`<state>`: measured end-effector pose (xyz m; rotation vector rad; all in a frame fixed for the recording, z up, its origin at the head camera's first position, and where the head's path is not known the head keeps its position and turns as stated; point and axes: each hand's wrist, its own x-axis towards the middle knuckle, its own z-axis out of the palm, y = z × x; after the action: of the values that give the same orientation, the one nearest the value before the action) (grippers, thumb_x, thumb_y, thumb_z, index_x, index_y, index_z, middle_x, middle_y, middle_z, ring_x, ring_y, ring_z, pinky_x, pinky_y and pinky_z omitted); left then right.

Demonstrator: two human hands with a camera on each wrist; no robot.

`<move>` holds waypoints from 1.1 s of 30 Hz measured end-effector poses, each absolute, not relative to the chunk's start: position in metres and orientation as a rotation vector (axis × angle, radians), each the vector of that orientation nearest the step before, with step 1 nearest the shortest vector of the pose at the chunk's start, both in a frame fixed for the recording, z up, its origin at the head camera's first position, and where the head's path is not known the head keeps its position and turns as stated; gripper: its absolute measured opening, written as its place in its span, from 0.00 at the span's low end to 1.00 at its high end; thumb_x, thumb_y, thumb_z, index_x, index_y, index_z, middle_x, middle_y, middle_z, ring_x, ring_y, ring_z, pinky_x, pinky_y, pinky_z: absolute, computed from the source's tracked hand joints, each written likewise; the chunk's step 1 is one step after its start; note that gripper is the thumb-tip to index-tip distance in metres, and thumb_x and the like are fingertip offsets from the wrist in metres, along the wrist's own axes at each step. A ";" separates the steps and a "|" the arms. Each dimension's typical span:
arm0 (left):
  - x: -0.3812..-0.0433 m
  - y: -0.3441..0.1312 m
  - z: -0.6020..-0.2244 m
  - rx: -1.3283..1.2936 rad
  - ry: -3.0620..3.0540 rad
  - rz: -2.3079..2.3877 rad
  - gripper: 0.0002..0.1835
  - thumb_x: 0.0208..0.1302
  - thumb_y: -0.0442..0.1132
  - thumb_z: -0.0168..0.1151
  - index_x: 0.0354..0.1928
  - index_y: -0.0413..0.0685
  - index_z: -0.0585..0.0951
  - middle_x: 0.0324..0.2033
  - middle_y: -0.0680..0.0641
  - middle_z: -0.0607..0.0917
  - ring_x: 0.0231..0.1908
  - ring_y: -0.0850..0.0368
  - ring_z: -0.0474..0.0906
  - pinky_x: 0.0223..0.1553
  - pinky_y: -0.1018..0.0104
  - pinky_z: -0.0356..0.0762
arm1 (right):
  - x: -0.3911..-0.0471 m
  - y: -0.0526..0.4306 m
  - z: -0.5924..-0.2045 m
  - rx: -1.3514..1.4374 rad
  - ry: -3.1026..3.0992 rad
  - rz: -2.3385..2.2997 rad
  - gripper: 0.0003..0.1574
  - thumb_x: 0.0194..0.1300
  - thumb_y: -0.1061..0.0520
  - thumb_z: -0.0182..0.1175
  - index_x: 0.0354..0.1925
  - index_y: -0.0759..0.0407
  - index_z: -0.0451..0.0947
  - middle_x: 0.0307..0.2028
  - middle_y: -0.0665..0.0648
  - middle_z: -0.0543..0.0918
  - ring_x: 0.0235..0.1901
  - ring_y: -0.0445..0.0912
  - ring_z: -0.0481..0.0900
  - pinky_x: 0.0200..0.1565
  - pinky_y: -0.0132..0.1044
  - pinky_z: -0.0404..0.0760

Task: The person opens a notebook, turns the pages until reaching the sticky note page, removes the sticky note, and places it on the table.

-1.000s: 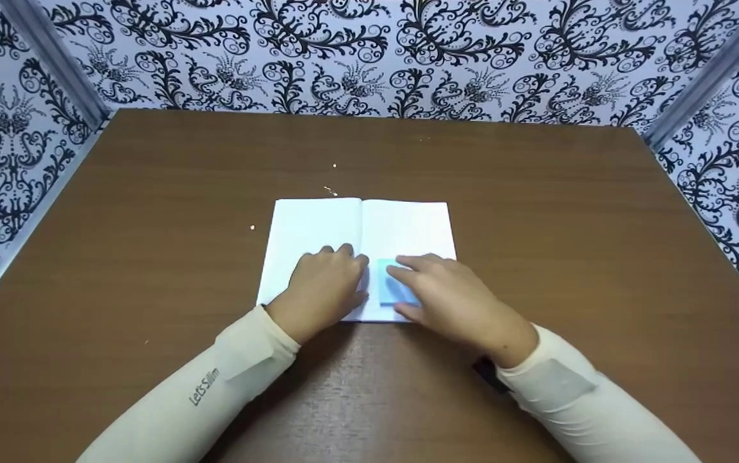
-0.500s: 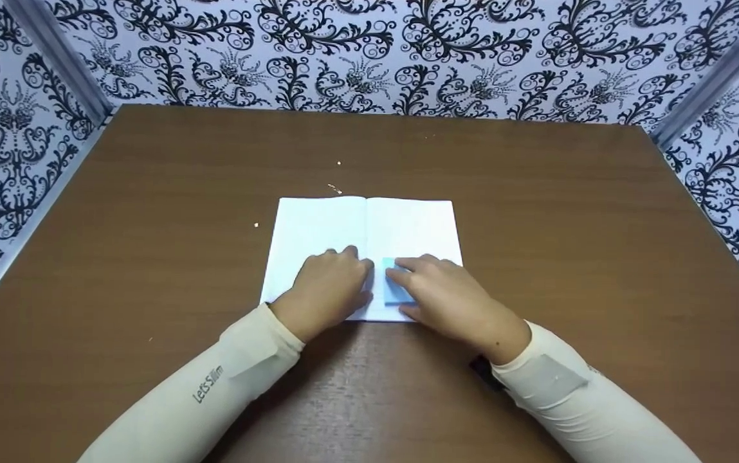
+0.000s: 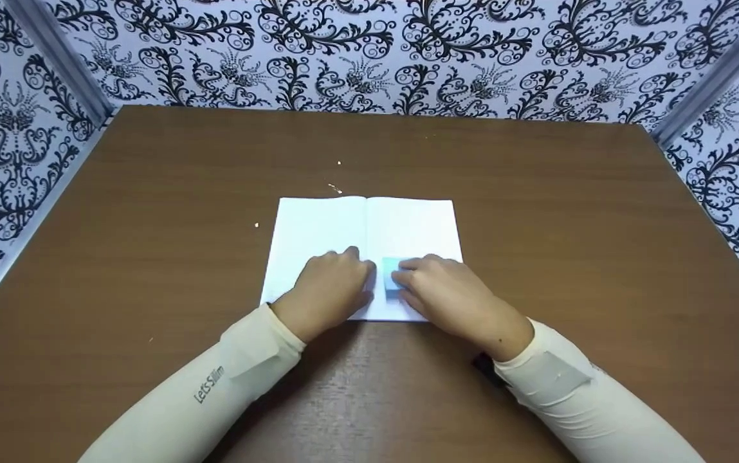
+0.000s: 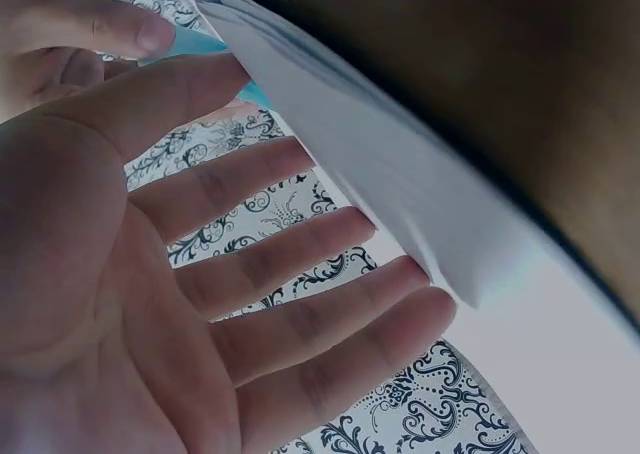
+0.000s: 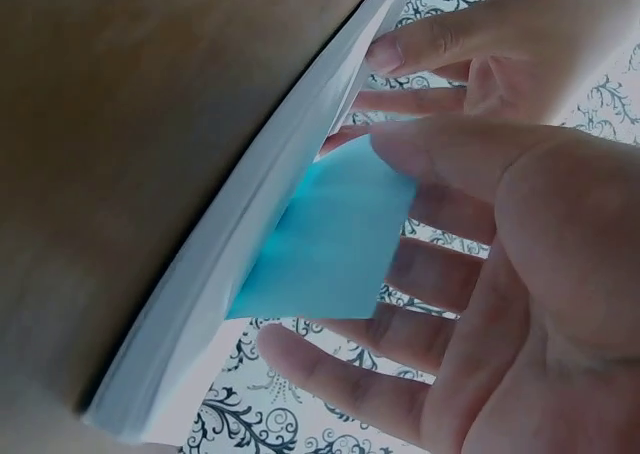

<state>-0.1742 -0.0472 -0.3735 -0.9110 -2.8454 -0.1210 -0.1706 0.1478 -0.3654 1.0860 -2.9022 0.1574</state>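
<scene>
An open notebook (image 3: 311, 222) with white pages lies on the brown table. On its right page is a light blue sticky note (image 3: 390, 273), partly covered by my right hand (image 3: 453, 296). In the right wrist view, the right thumb and fingers pinch the sticky note (image 5: 340, 239) by its near edge. The note is tilted up there, its far side still against the page. My left hand (image 3: 330, 289) rests by the notebook's centre fold. Seen from the left wrist, its nearly straight fingers (image 4: 300, 364) press their tips on the page, with the thumb near the notebook's lower edge.
The brown table (image 3: 568, 244) stretches around the notebook. Several small pale specks lie beyond and left of it. Patterned black-and-white panels (image 3: 356, 58) stand at the back and both sides.
My right hand's fingers have drawn together on the sticky note, and its near edge has come up from the page. The left hand stays in place on the notebook.
</scene>
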 end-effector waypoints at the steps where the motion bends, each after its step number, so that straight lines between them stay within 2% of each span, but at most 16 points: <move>1: -0.175 -0.047 -0.374 -0.914 -2.846 -0.131 0.13 0.60 0.43 0.72 0.40 0.40 0.86 0.30 0.39 0.86 0.26 0.45 0.85 0.26 0.54 0.84 | -0.171 0.148 -0.365 1.078 -2.905 0.172 0.10 0.68 0.60 0.60 0.44 0.61 0.85 0.46 0.59 0.88 0.45 0.55 0.86 0.47 0.50 0.83; 5: -0.175 -0.047 -0.374 -0.933 -2.847 -0.171 0.12 0.60 0.41 0.71 0.40 0.40 0.86 0.31 0.38 0.85 0.26 0.45 0.85 0.27 0.53 0.84 | -0.173 0.150 -0.362 1.025 -2.923 0.242 0.13 0.70 0.60 0.58 0.48 0.60 0.86 0.47 0.58 0.89 0.48 0.54 0.86 0.50 0.50 0.83; 11: -0.174 -0.047 -0.374 -0.933 -2.861 -0.197 0.12 0.60 0.41 0.71 0.42 0.40 0.87 0.32 0.38 0.85 0.27 0.44 0.85 0.28 0.53 0.85 | -0.176 0.153 -0.359 0.943 -2.912 0.318 0.12 0.72 0.58 0.57 0.45 0.56 0.87 0.44 0.55 0.90 0.44 0.53 0.87 0.43 0.53 0.84; 19: -0.174 -0.047 -0.375 -0.929 -2.870 -0.214 0.12 0.61 0.41 0.70 0.43 0.41 0.87 0.33 0.37 0.86 0.28 0.43 0.86 0.28 0.51 0.85 | -0.183 0.161 -0.354 0.838 -2.928 0.398 0.13 0.72 0.58 0.57 0.46 0.58 0.87 0.44 0.56 0.90 0.46 0.52 0.88 0.45 0.53 0.84; 22: -0.174 -0.047 -0.375 -0.937 -2.864 -0.232 0.11 0.62 0.40 0.70 0.43 0.41 0.87 0.33 0.37 0.86 0.28 0.43 0.86 0.28 0.51 0.85 | -0.186 0.164 -0.352 0.797 -2.934 0.419 0.13 0.73 0.57 0.56 0.44 0.58 0.87 0.42 0.55 0.90 0.42 0.51 0.88 0.42 0.53 0.84; 24: -0.174 -0.048 -0.374 -0.940 -2.861 -0.236 0.11 0.62 0.40 0.69 0.42 0.41 0.87 0.32 0.37 0.85 0.27 0.43 0.85 0.28 0.51 0.85 | -0.189 0.167 -0.350 0.764 -2.934 0.434 0.12 0.73 0.57 0.56 0.41 0.57 0.87 0.36 0.54 0.90 0.36 0.49 0.87 0.39 0.53 0.83; 28: -0.173 -0.048 -0.372 -0.945 -2.869 -0.244 0.09 0.63 0.40 0.69 0.40 0.42 0.86 0.31 0.37 0.85 0.27 0.44 0.85 0.28 0.51 0.85 | -0.194 0.172 -0.348 0.676 -2.924 0.457 0.13 0.73 0.57 0.55 0.35 0.58 0.85 0.23 0.53 0.83 0.24 0.46 0.76 0.31 0.48 0.77; 30: -0.173 -0.048 -0.372 -0.945 -2.879 -0.246 0.09 0.63 0.40 0.69 0.40 0.42 0.86 0.31 0.37 0.85 0.27 0.44 0.85 0.28 0.51 0.85 | -0.197 0.176 -0.346 0.629 -2.915 0.482 0.13 0.73 0.58 0.55 0.35 0.59 0.85 0.21 0.53 0.80 0.23 0.46 0.72 0.29 0.46 0.74; 33: -0.173 -0.048 -0.371 -0.947 -2.888 -0.247 0.09 0.63 0.41 0.69 0.40 0.42 0.86 0.32 0.38 0.85 0.27 0.44 0.85 0.29 0.51 0.85 | -0.200 0.181 -0.344 0.575 -2.894 0.537 0.13 0.73 0.58 0.54 0.38 0.61 0.85 0.22 0.55 0.81 0.23 0.47 0.72 0.29 0.45 0.73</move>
<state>-0.1731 -0.0483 -0.3714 -0.9471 -2.8877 -0.2472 -0.2003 0.1809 -0.3438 0.5753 -2.8939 0.5371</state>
